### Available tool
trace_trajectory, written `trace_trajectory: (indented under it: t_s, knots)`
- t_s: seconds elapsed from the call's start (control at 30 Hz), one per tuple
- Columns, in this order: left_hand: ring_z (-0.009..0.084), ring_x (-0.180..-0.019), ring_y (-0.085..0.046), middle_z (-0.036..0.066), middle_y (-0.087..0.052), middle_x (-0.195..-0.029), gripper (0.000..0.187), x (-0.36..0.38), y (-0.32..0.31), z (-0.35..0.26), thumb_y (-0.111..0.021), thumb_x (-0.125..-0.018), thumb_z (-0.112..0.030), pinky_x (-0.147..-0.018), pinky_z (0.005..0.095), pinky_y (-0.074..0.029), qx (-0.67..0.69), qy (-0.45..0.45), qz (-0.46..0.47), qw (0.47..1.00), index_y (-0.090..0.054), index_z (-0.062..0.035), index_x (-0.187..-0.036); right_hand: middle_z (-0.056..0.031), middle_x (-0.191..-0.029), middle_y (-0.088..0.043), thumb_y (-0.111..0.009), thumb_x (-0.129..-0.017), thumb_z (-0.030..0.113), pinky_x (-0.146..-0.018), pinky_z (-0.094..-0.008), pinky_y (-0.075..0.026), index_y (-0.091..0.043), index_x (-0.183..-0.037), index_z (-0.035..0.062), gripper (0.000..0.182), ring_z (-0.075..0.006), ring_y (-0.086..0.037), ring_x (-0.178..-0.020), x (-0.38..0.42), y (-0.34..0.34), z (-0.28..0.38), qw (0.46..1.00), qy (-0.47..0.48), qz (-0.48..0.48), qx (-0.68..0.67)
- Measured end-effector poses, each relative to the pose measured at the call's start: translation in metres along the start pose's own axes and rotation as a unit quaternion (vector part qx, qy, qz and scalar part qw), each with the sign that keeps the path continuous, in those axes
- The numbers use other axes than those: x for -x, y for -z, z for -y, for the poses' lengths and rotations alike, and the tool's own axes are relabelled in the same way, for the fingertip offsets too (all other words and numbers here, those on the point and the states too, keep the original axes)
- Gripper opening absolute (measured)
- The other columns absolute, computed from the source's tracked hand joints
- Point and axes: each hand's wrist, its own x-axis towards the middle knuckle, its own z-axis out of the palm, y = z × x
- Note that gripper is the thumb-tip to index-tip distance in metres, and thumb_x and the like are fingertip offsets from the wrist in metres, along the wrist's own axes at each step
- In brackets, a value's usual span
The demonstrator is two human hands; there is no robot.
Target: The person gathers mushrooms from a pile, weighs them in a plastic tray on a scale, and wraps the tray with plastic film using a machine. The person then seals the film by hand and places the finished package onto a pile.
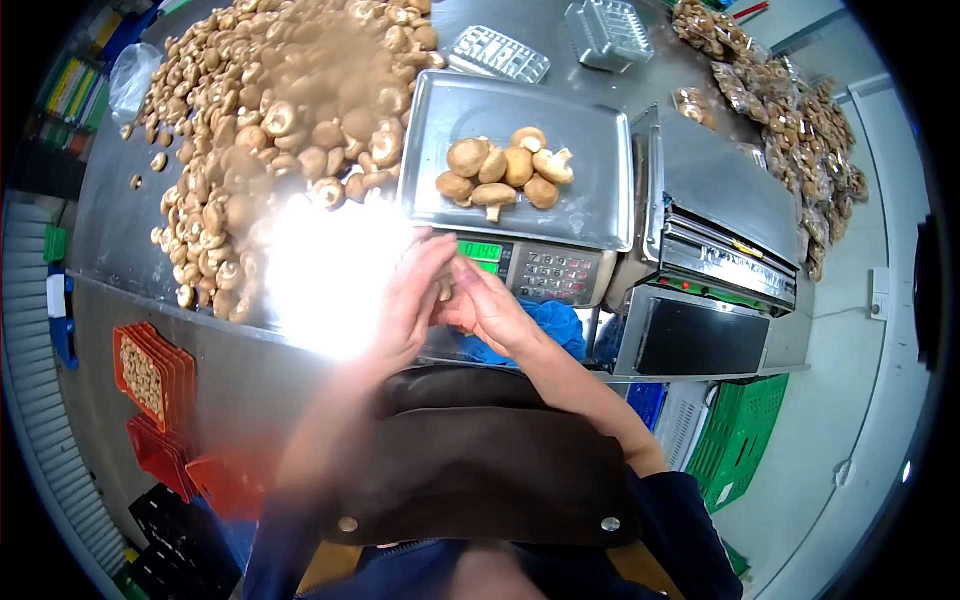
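My left hand (408, 290) and my right hand (488, 303) meet in front of the scale's green display (478, 251). Their fingers are closed and pressed towards each other; whatever lies between the palms, if anything, is hidden. Behind them is the scale's steel tray (600, 215), bearing a small group of brown shiitake mushrooms (518, 165). The keypad (556, 272) shows just right of my right hand. A crumpled blue plastic bag (550, 330) lies beneath my right wrist. Bright glare washes out the area left of my left hand.
A large heap of loose shiitake mushrooms (240, 110) covers the table's left side. Clear plastic trays (500, 52) lie behind the scale. To the right stands a wrapping machine (715, 220), with packed mushroom bags (790, 120) beyond. Orange crates (155, 375) sit lower left; a green crate (740, 440) lower right.
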Motion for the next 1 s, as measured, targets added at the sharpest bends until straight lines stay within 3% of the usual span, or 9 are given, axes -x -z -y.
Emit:
trace_trajectory:
  t_s: [0.13, 0.2, 0.27, 0.4, 0.5, 0.67, 0.77, 0.8, 1.0]
  knots:
    - [0.0305, -0.135, -0.034, 0.015, -0.043, -0.140, 0.054, -0.032, -0.010, -0.026, -0.055, -0.085, -0.005, -0.110, 0.0403, -0.026, -0.020, 0.001, -0.087, 0.996, -0.040, -0.0015, -0.136, -0.0118, -0.111, -0.061, -0.052, -0.096, 0.026, -0.082, -0.0313, -0.052, -0.047, -0.130, 0.0033, 0.042, -0.0192, -0.062, -0.097, 0.016, 0.008, 0.056, 0.931, 0.209, -0.099, 0.281]
    - [0.0246, -0.128, -0.042, 0.015, -0.047, -0.136, 0.052, -0.045, -0.004, -0.003, -0.056, -0.087, -0.013, -0.106, 0.0382, -0.032, 0.030, 0.032, -0.126, 0.991, -0.041, -0.0007, -0.135, -0.0137, -0.115, -0.060, -0.062, -0.089, 0.031, -0.091, -0.0359, -0.047, -0.044, -0.131, 0.0030, 0.054, -0.0299, -0.060, -0.102, 0.007, 0.011, 0.094, 0.684, 0.399, -0.191, 0.580]
    - [0.0226, -0.121, -0.047, 0.014, -0.051, -0.132, 0.048, -0.060, -0.006, 0.004, -0.056, -0.088, -0.015, -0.103, 0.0356, -0.035, 0.050, 0.121, -0.168, 0.977, -0.044, -0.0006, -0.133, -0.0158, -0.126, -0.052, -0.063, -0.086, 0.030, -0.103, -0.0413, -0.036, -0.044, -0.132, 0.0058, 0.055, -0.0345, -0.048, -0.119, -0.009, 0.022, 0.113, 0.627, 0.427, -0.209, 0.618]
    - [0.0249, -0.122, -0.046, 0.016, -0.050, -0.131, 0.048, -0.083, -0.020, 0.034, -0.059, -0.087, -0.012, -0.104, 0.0341, -0.034, -0.040, 0.058, -0.175, 0.982, -0.046, -0.0016, -0.132, -0.0161, -0.135, -0.043, -0.062, -0.086, 0.030, -0.110, -0.0517, -0.020, -0.046, -0.131, 0.0119, 0.052, -0.0353, -0.035, -0.130, -0.032, 0.057, 0.102, 0.475, 0.305, -0.203, 0.800]
    - [0.0264, -0.124, -0.045, 0.017, -0.050, -0.131, 0.051, -0.084, -0.024, 0.042, -0.062, -0.086, -0.013, -0.105, 0.0362, -0.034, -0.023, 0.056, -0.168, 0.984, -0.044, -0.0017, -0.133, -0.0160, -0.137, -0.041, -0.062, -0.086, 0.032, -0.110, -0.0550, -0.018, -0.048, -0.131, 0.0151, 0.050, -0.0356, -0.034, -0.131, -0.031, 0.062, 0.102, 0.510, 0.317, -0.178, 0.780]
    - [0.0273, -0.116, -0.051, 0.019, -0.049, -0.131, 0.057, -0.086, -0.005, 0.042, -0.064, -0.087, -0.018, -0.096, 0.0361, -0.044, 0.027, 0.144, -0.175, 0.974, -0.039, 0.0004, -0.135, -0.0234, -0.134, -0.042, -0.062, -0.086, 0.039, -0.106, -0.0441, -0.031, -0.043, -0.132, 0.0005, 0.062, -0.0383, -0.040, -0.126, -0.020, 0.062, 0.130, 0.577, 0.339, -0.255, 0.698]
    - [0.0260, -0.103, -0.058, 0.023, -0.050, -0.126, 0.066, -0.094, 0.007, 0.035, -0.067, -0.085, -0.030, -0.084, 0.0359, -0.049, 0.067, 0.172, -0.183, 0.966, -0.036, -0.0019, -0.137, -0.0264, -0.132, -0.043, -0.062, -0.086, 0.041, -0.105, -0.0443, -0.032, -0.038, -0.134, -0.0032, 0.070, -0.0398, -0.042, -0.124, -0.014, 0.075, 0.146, 0.666, 0.285, -0.319, 0.611]
    - [0.0257, -0.101, -0.059, 0.023, -0.051, -0.125, 0.070, -0.099, 0.011, 0.029, -0.068, -0.084, -0.034, -0.082, 0.0351, -0.050, 0.036, 0.207, -0.158, 0.965, -0.036, -0.0014, -0.137, -0.0261, -0.138, -0.039, -0.060, -0.082, 0.057, -0.106, -0.0435, -0.032, -0.032, -0.140, -0.0001, 0.086, -0.0372, -0.040, -0.128, -0.017, 0.081, 0.148, 0.690, 0.232, -0.326, 0.603]
    - [0.0227, -0.098, -0.061, 0.022, -0.058, -0.116, 0.084, -0.123, -0.005, 0.038, -0.074, -0.076, -0.042, -0.080, 0.0298, -0.050, -0.031, 0.274, -0.081, 0.958, -0.039, 0.0063, -0.135, -0.0292, -0.129, -0.046, -0.067, -0.073, 0.061, -0.102, -0.0453, -0.038, -0.031, -0.138, -0.0033, 0.098, -0.0415, -0.045, -0.122, -0.039, 0.066, 0.137, 0.662, 0.067, -0.321, 0.674]
